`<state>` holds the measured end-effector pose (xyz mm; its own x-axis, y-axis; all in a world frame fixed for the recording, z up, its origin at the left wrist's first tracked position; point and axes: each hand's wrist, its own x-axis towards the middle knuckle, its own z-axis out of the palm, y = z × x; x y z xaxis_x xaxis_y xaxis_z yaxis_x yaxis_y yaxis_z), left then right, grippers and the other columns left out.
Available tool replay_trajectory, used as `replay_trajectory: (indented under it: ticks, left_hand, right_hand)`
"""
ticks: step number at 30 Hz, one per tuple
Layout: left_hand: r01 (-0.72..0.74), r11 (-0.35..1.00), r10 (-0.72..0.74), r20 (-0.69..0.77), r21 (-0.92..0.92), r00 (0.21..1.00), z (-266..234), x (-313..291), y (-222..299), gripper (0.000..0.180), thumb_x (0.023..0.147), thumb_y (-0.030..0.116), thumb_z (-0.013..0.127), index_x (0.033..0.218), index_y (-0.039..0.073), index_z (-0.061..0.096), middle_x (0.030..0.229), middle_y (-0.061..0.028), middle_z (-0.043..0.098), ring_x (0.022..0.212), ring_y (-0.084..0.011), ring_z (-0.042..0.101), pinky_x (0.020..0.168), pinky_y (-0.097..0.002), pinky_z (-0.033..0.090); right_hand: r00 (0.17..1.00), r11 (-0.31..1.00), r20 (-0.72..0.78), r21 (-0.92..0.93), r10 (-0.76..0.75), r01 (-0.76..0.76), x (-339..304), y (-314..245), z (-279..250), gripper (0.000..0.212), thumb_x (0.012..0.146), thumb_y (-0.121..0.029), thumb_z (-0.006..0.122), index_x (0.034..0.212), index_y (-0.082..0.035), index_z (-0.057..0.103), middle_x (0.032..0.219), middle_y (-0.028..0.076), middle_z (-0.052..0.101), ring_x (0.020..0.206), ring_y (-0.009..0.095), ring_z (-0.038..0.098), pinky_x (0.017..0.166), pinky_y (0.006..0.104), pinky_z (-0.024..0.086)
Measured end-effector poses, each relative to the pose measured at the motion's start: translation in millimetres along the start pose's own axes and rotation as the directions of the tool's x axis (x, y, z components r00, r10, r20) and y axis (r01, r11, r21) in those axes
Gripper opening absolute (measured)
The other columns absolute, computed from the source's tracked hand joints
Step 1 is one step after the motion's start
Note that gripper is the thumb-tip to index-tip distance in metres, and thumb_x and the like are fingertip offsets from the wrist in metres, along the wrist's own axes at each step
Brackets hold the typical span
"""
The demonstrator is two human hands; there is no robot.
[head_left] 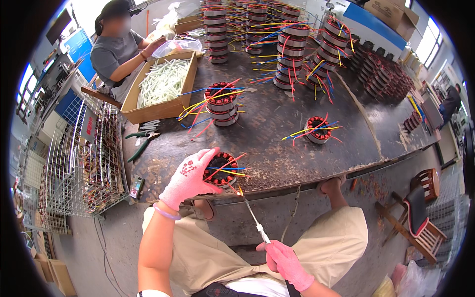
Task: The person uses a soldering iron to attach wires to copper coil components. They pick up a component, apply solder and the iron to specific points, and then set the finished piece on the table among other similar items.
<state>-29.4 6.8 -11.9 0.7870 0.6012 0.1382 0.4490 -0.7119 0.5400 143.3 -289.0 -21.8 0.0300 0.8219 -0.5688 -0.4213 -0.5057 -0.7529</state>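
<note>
My left hand (189, 179), in a pink glove, is closed around the side of a motor stator (215, 162) at the table's near edge. The stator has red windings, with red, blue and yellow lead wires crossing its top to the right. My right hand (286, 265), also gloved in pink, grips a slim torch (261, 230) with a white handle and a thin metal stem. A small orange flame (240, 191) burns at its tip, close to the stator's lower right side. Farther back stand a short stack of stators (222, 106) and a single stator (317, 129).
Tall stator stacks (292, 54) fill the table's far side. A cardboard box (133, 115) of white tubes stands at the left, near a seated person (118, 49). Green-handled pliers (143, 147) lie at the left edge. A wire cart (74, 163) is left; a wooden chair (418, 218) is right.
</note>
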Motion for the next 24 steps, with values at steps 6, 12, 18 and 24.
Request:
replay_trajectory:
  ticks: [6,12,18,24]
  left_hand:
    - [0.008,1.000,-0.008,-0.006,0.014,1.000,0.6,-0.4,2.5,0.101,0.054,0.024,0.093,0.142,0.003,0.046,0.135,-0.0169,0.055,0.123,-0.0371,0.054,0.104,-0.0421,0.045]
    - [0.009,1.000,-0.009,-0.002,0.024,1.000,0.5,0.0,3.5,0.102,0.054,0.024,0.093,0.142,0.003,0.046,0.136,-0.0168,0.055,0.124,-0.0369,0.054,0.104,-0.0423,0.044]
    - [-0.013,0.999,0.013,-0.015,0.031,1.000,3.5,-1.0,-1.6,0.103,0.054,0.024,0.092,0.143,0.003,0.045,0.136,-0.0166,0.055,0.124,-0.0369,0.054,0.104,-0.0424,0.044]
    - [-0.022,0.999,0.023,-0.015,0.040,1.000,4.8,-1.1,-2.3,0.104,0.054,0.025,0.093,0.143,0.002,0.044,0.137,-0.0167,0.055,0.124,-0.0371,0.054,0.104,-0.0427,0.045]
  right_hand:
    - [1.000,0.996,-0.009,-0.094,-0.007,0.006,1.1,-2.0,0.7,0.030,0.105,-0.024,0.047,0.114,-0.001,0.064,0.058,-0.003,0.048,0.053,0.003,0.037,0.051,0.0218,0.030]
    - [1.000,0.999,-0.023,-0.034,0.007,-0.008,0.9,-1.9,1.3,0.029,0.105,-0.024,0.047,0.114,-0.002,0.064,0.058,-0.003,0.048,0.053,0.004,0.038,0.051,0.0221,0.030]
    - [0.999,0.990,-0.024,-0.138,-0.029,0.026,2.3,0.0,0.7,0.029,0.105,-0.022,0.046,0.113,-0.001,0.064,0.058,-0.003,0.048,0.053,0.004,0.039,0.051,0.0222,0.031]
    - [0.999,1.000,-0.030,0.005,0.014,-0.014,1.6,1.5,0.2,0.028,0.105,-0.022,0.046,0.112,-0.002,0.064,0.058,-0.003,0.047,0.053,0.004,0.039,0.051,0.0225,0.031]
